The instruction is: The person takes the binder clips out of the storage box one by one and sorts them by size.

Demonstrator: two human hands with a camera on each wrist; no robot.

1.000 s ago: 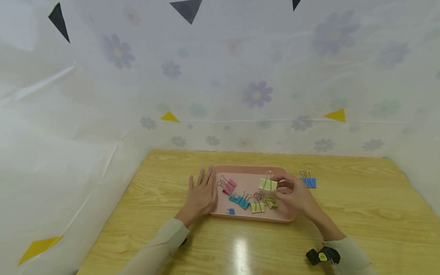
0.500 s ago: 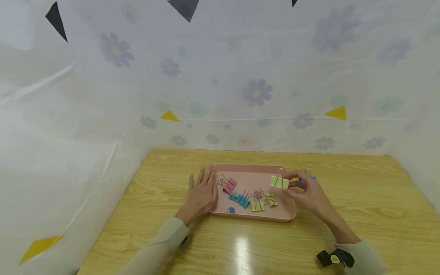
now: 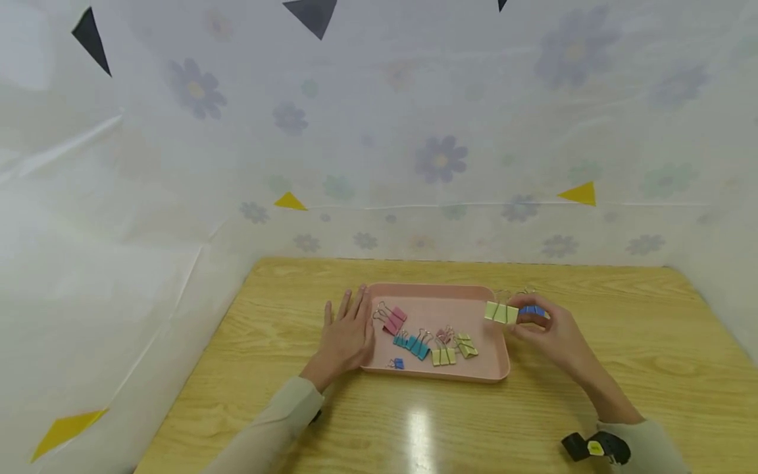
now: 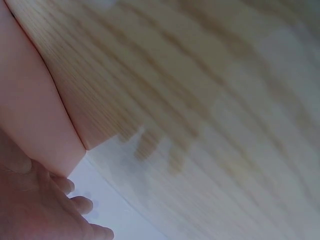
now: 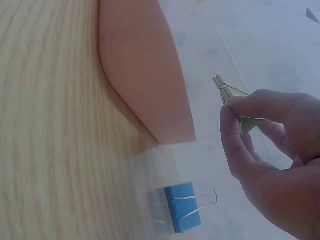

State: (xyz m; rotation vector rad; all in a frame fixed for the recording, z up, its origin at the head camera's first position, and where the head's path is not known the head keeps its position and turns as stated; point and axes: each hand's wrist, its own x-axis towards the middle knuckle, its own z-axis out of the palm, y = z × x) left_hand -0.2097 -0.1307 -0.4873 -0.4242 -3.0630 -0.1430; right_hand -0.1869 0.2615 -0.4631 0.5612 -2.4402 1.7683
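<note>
My right hand (image 3: 553, 336) pinches a large pale yellow binder clip (image 3: 501, 313) between thumb and fingers, raised over the right rim of a pink tray (image 3: 482, 368). In the right wrist view the same yellow clip (image 5: 227, 92) appears edge-on at the fingertips. Beyond that hand, a blue binder clip (image 5: 185, 207) stands on the table, partly hidden in the head view. With fingers straight, my left hand (image 3: 346, 339) rests against the tray's left side. Inside the tray lie a pink clip (image 3: 395, 320), a teal clip (image 3: 419, 347), a yellow clip (image 3: 443, 357) and several others.
A small blue clip (image 3: 399, 363) lies near the tray's front left. The wooden table (image 3: 284, 289) carries the tray and meets a flower-patterned white sheet (image 3: 379, 164) at its back edge. Similar sheeting hangs along the left side.
My right hand has carried the pale yellow clip rightward, from above the tray's inside to its right rim, and now covers part of the blue clip. The left hand has stayed put.
</note>
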